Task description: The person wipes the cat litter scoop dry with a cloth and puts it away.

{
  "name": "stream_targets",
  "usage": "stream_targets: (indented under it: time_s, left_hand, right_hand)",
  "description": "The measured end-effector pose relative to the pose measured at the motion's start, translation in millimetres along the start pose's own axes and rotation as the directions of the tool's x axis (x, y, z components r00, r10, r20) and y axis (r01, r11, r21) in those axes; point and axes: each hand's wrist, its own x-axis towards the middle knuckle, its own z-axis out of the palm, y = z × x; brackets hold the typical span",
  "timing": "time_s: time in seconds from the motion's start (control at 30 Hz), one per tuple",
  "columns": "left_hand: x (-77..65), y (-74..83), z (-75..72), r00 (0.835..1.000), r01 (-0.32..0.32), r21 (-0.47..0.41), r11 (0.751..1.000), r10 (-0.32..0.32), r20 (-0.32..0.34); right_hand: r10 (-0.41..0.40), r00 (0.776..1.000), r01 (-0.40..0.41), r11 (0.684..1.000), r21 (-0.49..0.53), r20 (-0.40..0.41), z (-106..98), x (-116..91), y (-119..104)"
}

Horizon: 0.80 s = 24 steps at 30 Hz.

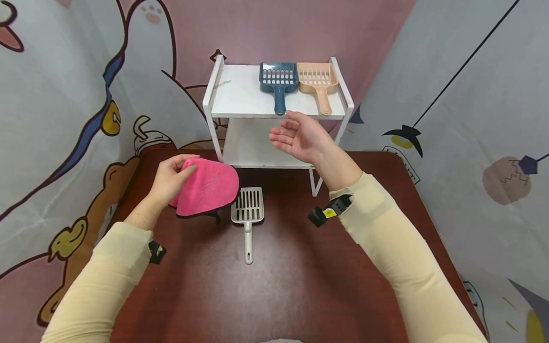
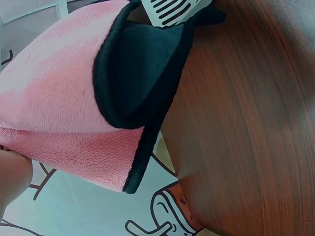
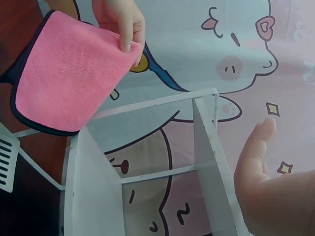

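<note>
My left hand (image 1: 168, 180) pinches a pink plush cloth (image 1: 210, 186) by its far left corner and holds it over the left side of the table. The cloth has a black edge with a small loop; in the left wrist view its dark underside (image 2: 142, 64) shows where it folds. Just right of the cloth, a pale grey slotted litter scoop (image 1: 248, 233) lies on the table, handle toward me. My right hand (image 1: 303, 139) holds nothing and hovers before the shelf's front edge, fingers spread loosely, just below the handle of a blue litter scoop (image 1: 279, 97).
A white two-tier shelf (image 1: 240, 97) stands at the back of the brown table (image 1: 283, 295). On its top tier, a peach litter scoop (image 1: 322, 97) lies right of the blue one. Cartoon-printed curtains (image 1: 463, 119) surround the table. A pale edge of something (image 1: 282, 340) shows at the front.
</note>
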Motion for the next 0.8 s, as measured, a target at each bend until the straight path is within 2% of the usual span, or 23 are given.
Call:
stream_targets:
  time_s: [0.1, 0.27, 0.43, 0.53, 0.63, 0.7, 0.8]
  left_hand:
    - [0.5, -1.3, 0.5, 1.0, -0.003, 0.003, 1.0, 0.003, -0.001]
    - [1.3, -4.1, 0.6, 1.0, -0.002, 0.011, 1.0, 0.002, -0.007]
    - [2.7, -5.2, -0.8, 1.0, -0.005, 0.001, 1.0, 0.005, -0.019]
    - [2.9, -6.6, -3.6, 1.0, -0.001, 0.012, 1.0, 0.001, -0.031]
    - [2.3, -9.6, -6.7, 0.999, 0.008, 0.025, 1.0, -0.007, -0.041]
    - [1.6, -12.1, -8.0, 0.999, 0.015, 0.03, 0.999, -0.014, -0.043]
    - [0.3, -15.4, -9.2, 0.999, 0.028, 0.027, 0.999, -0.027, -0.044]
  right_hand:
    - [-0.02, 1.0, 0.02, 1.0, 0.004, 0.012, 2.0, 0.1, -0.8]
    - [-0.03, 0.999, 0.03, 0.999, 0.027, -0.015, 5.0, 1.2, -2.8]
    - [-0.018, 1.0, 0.018, 1.0, -0.005, 0.021, -3.2, 1.3, 4.6]
    - [0.015, 0.996, -0.006, 0.995, -0.099, 0.089, -16.2, 4.3, 22.4]
    - [0.068, 0.987, -0.036, 0.976, -0.215, 0.144, -32.3, 12.6, 49.8]
    - [0.105, 0.984, -0.063, 0.959, -0.275, 0.141, -42.1, 20.1, 70.7]
    - [0.167, 0.981, -0.129, 0.938, -0.32, 0.094, -53.6, 31.4, 101.3]
